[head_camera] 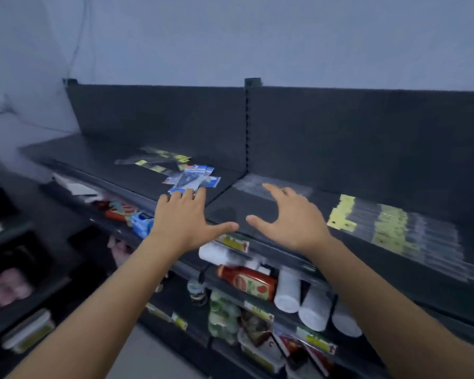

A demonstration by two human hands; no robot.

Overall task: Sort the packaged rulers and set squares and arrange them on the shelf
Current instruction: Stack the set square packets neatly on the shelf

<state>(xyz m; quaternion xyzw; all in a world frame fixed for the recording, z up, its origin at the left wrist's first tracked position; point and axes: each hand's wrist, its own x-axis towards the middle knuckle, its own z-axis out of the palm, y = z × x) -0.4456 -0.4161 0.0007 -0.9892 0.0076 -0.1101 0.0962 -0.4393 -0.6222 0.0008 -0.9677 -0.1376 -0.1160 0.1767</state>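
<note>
A loose pile of blue-carded set-square packs (195, 179) lies on the dark top shelf (99, 157), left of the upright divider. Behind it lie clear ruler packs with yellow labels (159, 159). A neat row of clear ruler packs with yellow headers (394, 228) lies on the right part of the shelf. My left hand (184, 220) reaches forward with straight fingers, its fingertips at the near edge of the blue pile. My right hand (288, 217) hovers spread over bare shelf, in front of a faint clear pack (260, 184), and holds nothing.
Lower shelves below hold a ketchup bottle (246, 281), white rolls (301, 296), jars and snack packs. A black upright post (247, 127) splits the back panel. Dark racks with pink packs (3, 291) stand at the left. The picture is blurred by motion.
</note>
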